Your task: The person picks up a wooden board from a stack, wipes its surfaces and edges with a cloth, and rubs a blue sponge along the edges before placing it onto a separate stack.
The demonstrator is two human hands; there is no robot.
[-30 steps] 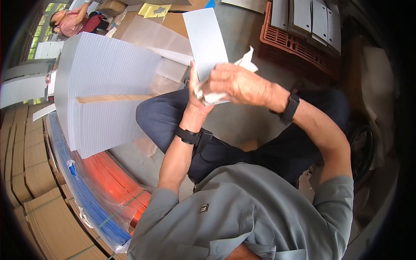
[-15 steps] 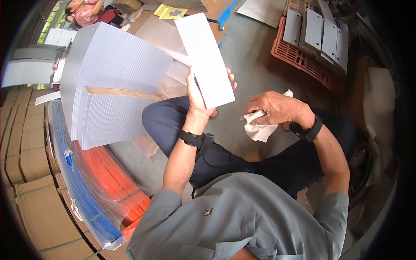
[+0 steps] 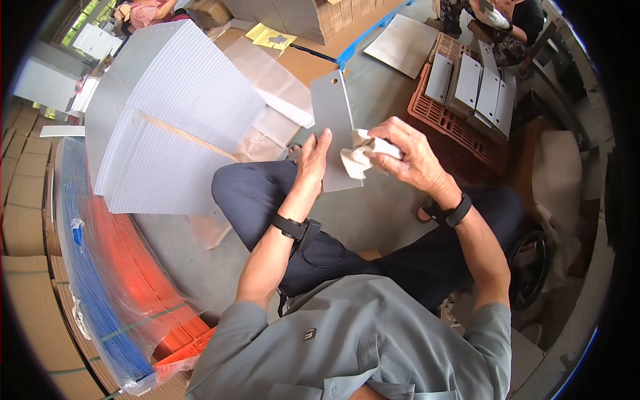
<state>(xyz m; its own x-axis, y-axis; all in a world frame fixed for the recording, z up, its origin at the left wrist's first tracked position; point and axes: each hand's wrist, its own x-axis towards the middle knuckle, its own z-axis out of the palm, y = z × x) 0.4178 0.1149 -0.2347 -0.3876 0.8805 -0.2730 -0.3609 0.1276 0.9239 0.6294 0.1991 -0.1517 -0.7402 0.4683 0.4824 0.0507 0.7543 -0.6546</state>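
Note:
A flat grey panel [image 3: 333,110] with a hole near its top end stands tilted above my knees. My left hand [image 3: 313,158] is closed on its left edge, the thumb lying along the near face. A crumpled off-white cloth [image 3: 360,157] is bunched in my right hand [image 3: 412,155], whose fingers are closed round it. The cloth touches the panel's face near its lower right edge. Left of my left knee stands a large stack of similar thin panels [image 3: 193,87], with a brown strip between two sections.
An orange plastic crate [image 3: 427,110] bearing several panels is at the far right, with another person's gloved hand [image 3: 495,19] beyond. At left lie plastic-wrapped blue and orange sheets [image 3: 127,267] and brown cardboard stacks [image 3: 30,227]. A yellow sheet [image 3: 272,37] lies at the back.
The panel has turned from its white face to a grey face and come lower. My right hand has brought the cloth up and left, onto the panel.

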